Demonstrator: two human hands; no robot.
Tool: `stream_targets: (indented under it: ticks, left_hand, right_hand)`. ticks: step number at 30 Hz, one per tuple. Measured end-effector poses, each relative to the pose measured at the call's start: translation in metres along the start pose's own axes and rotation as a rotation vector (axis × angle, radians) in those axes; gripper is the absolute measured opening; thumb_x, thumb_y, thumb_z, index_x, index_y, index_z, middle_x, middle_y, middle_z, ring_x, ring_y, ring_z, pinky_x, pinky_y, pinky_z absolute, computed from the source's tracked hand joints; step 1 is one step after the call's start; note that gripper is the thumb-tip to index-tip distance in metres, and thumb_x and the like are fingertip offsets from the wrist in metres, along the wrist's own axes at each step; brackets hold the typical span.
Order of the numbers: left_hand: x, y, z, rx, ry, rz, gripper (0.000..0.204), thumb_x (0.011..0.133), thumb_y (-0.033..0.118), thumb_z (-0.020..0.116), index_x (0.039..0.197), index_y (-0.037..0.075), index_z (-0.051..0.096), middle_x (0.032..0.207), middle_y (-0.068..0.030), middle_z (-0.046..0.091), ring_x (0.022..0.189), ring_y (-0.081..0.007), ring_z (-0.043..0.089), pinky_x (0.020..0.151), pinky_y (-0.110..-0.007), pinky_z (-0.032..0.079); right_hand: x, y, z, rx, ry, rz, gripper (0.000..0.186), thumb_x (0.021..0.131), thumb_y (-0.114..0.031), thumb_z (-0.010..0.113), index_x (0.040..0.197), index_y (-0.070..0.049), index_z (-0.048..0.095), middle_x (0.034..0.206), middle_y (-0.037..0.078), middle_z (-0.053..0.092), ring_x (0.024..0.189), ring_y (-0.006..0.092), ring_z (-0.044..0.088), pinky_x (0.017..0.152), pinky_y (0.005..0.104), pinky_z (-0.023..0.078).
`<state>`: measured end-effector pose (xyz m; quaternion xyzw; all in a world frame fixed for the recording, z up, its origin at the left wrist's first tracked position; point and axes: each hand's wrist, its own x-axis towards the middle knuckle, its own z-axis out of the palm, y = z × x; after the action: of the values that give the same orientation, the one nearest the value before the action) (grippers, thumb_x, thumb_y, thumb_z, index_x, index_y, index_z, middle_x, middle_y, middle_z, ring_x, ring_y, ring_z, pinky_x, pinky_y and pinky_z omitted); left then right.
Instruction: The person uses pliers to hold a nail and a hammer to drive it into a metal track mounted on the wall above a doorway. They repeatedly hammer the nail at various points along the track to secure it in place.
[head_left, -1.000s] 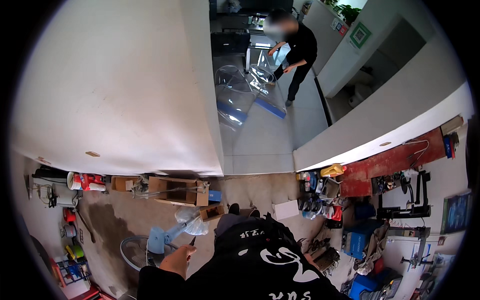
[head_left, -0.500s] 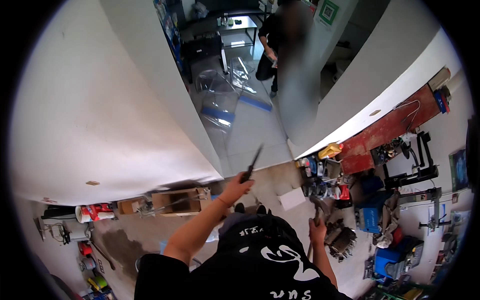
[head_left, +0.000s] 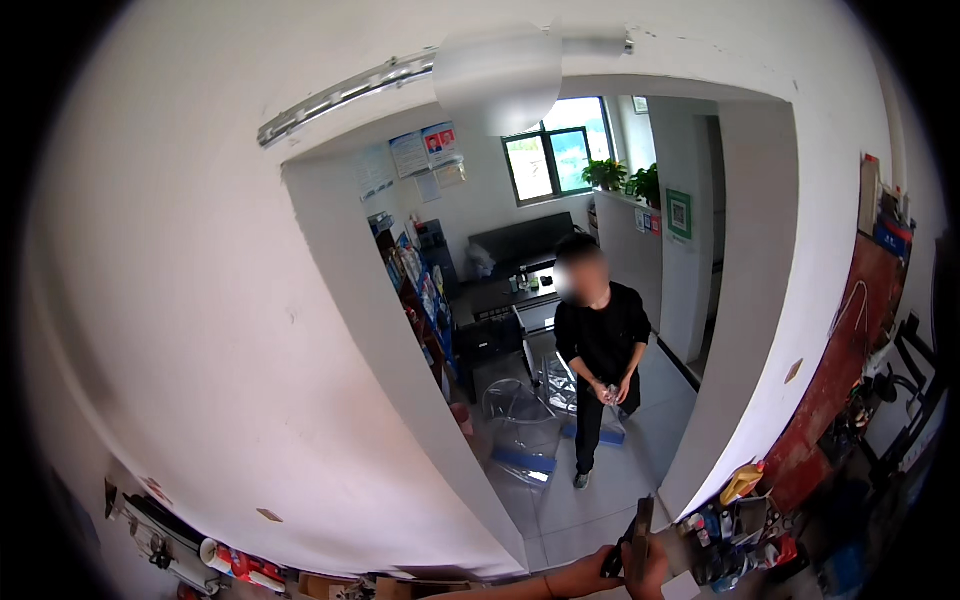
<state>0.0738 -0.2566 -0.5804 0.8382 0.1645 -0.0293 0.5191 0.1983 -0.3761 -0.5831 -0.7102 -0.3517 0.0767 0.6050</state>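
Note:
At the lower edge my left hand (head_left: 588, 573) is closed around a slim tool with a black handle (head_left: 611, 562); in this view its blade or shaft cannot be made out. Right beside it my right hand (head_left: 651, 575) grips a brownish, flat-sided tool (head_left: 642, 525) that points upward. Its kind is unclear, since the fingers and the picture's edge hide its lower part. The two tools are close together or overlap; whether they touch, I cannot tell.
Beyond the doorway stands a person (head_left: 603, 330) in black, hands together on something small. Clear plastic sheets with blue bands (head_left: 525, 463) lie beside them. A yellow jug (head_left: 741, 483) and assorted parts line the right wall, near a red board (head_left: 838, 370). Cardboard boxes (head_left: 370, 588) stand lower left.
My view has tipped upward, so more of the room shows. My hands, apart before, are now close together with their tools. The person in the doorway now has both hands together in front.

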Motion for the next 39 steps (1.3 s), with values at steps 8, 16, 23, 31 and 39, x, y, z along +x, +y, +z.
stream_targets:
  ticks: [8,16,23,31,39]
  left_hand:
    - [0.008,-0.006,-0.055,0.065,-0.14,-0.038,0.057,0.097,0.04,0.068,0.14,0.005,0.053,0.106,-0.0135,0.072,0.094,-0.0246,0.069,0.086,-0.035,0.054]
    - [0.055,-0.048,-0.12,0.062,0.111,-0.245,0.042,0.097,0.027,0.067,0.127,-0.001,0.061,0.098,-0.0101,0.07,0.078,-0.0167,0.067,0.068,-0.031,0.055]
    - [0.107,-0.059,-0.098,-0.157,0.11,-0.376,0.033,0.097,0.024,0.067,0.119,0.0,0.062,0.089,-0.006,0.068,0.071,-0.0138,0.065,0.062,-0.029,0.054]
    - [0.135,-0.058,-0.096,-0.328,0.304,-0.422,0.028,0.097,0.023,0.065,0.115,0.001,0.063,0.086,-0.0065,0.067,0.064,-0.0134,0.062,0.057,-0.029,0.053]
    - [0.161,-0.045,-0.077,-0.388,0.235,-0.374,0.025,0.097,0.021,0.064,0.114,0.003,0.063,0.085,-0.0054,0.066,0.063,-0.0126,0.061,0.058,-0.028,0.053]
  right_hand:
    - [-0.028,0.049,-0.036,0.137,0.073,0.153,0.016,0.083,-0.011,0.072,0.094,-0.002,0.064,0.077,0.01,0.064,0.072,0.0211,0.064,0.066,0.0391,0.052]
    - [-0.091,0.058,-0.104,0.074,0.238,0.547,0.012,0.082,-0.003,0.068,0.092,0.001,0.062,0.077,0.0,0.055,0.071,0.0101,0.05,0.066,0.0302,0.046]
    - [-0.108,0.055,-0.127,0.043,0.26,0.723,0.013,0.081,0.0,0.067,0.092,0.0,0.06,0.083,0.0,0.055,0.075,0.0098,0.05,0.072,0.028,0.046]
    - [-0.125,0.063,-0.122,0.03,0.224,0.837,0.017,0.081,0.0,0.067,0.097,0.001,0.064,0.083,0.0,0.057,0.076,0.0094,0.053,0.072,0.0276,0.046]
    - [-0.128,0.059,-0.126,0.0,0.197,0.841,0.009,0.08,-0.004,0.068,0.086,0.001,0.062,0.078,0.0,0.059,0.07,0.0093,0.051,0.068,0.0289,0.046]
